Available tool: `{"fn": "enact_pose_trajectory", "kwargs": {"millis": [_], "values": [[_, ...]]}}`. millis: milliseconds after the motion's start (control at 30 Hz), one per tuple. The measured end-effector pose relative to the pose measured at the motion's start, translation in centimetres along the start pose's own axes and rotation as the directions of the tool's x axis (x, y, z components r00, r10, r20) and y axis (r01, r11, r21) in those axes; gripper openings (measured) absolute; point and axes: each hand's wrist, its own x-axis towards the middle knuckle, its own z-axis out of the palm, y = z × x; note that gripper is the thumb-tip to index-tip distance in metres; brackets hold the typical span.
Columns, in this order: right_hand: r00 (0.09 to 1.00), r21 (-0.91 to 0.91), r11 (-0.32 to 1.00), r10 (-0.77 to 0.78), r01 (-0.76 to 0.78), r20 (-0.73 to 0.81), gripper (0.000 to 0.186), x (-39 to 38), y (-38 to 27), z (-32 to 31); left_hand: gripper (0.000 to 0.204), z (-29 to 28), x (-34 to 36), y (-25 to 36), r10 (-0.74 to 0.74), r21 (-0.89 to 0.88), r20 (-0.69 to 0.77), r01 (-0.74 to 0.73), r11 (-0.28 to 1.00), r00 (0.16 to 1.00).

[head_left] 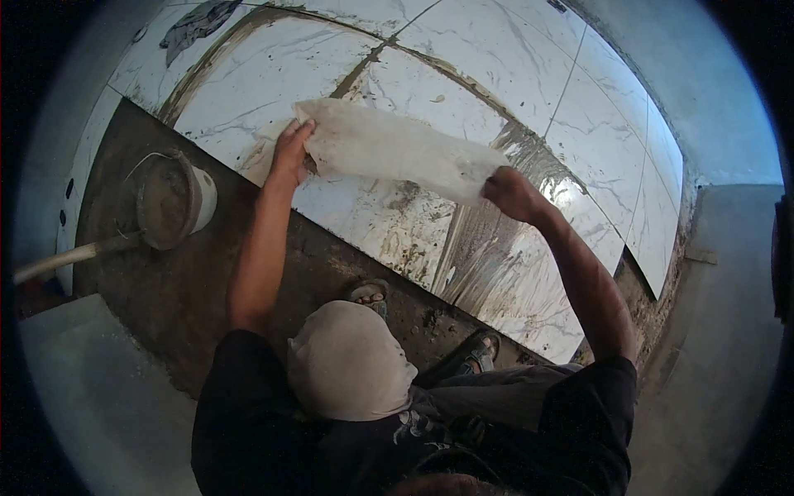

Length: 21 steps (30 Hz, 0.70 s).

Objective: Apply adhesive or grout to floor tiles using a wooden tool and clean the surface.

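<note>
A long, whitish, translucent plastic sheet (393,149) is stretched between my two hands above the marble-patterned floor tiles (397,227). My left hand (291,151) grips its left end, with the thumb on top. The fingers of my right hand (514,195) are closed round the right end, which sits a little lower. Dirty smears and specks mark the sheet. Under and beside my right hand, wet grey slurry (488,248) streaks the tiles. Part of the tile surface below the sheet is hidden by it.
A mortar-stained bucket (203,198) stands at left on the dark rough floor (198,281), with a pale pole or hose (74,255) against it. A crumpled grey cloth (197,26) lies far left. Close to me is a rounded, pale cloth-covered shape (351,361). Walls flank both sides.
</note>
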Motion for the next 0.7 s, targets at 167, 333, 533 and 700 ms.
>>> {"fn": "enact_pose_trajectory", "kwargs": {"millis": [167, 333, 533, 700], "values": [[0.954, 0.686, 0.689, 0.299, -0.235, 0.025, 0.042, -2.7, 1.4, 2.2, 0.034, 1.2, 2.1, 2.9, 0.138, 0.273, -0.004, -0.131, 0.953, 0.990], [0.952, 0.568, 0.773, 0.301, -0.283, 0.065, 0.042, -2.0, 2.6, 3.1, 0.038, 5.4, 1.1, 8.6, 0.359, 0.639, 0.114, -0.345, 0.688, 0.927], [0.942, 0.566, 0.772, 0.335, -0.289, 0.025, 0.043, -2.7, 4.3, 2.5, 0.045, 12.6, -3.2, 14.0, 0.554, 0.903, 0.360, -0.429, -0.005, 0.751], [0.958, 0.648, 0.729, 0.288, -0.220, 0.000, 0.042, -3.5, 8.3, 1.5, 0.034, 17.7, -6.2, 15.2, 0.445, 0.829, 0.554, -0.416, -0.374, 0.703]]}}
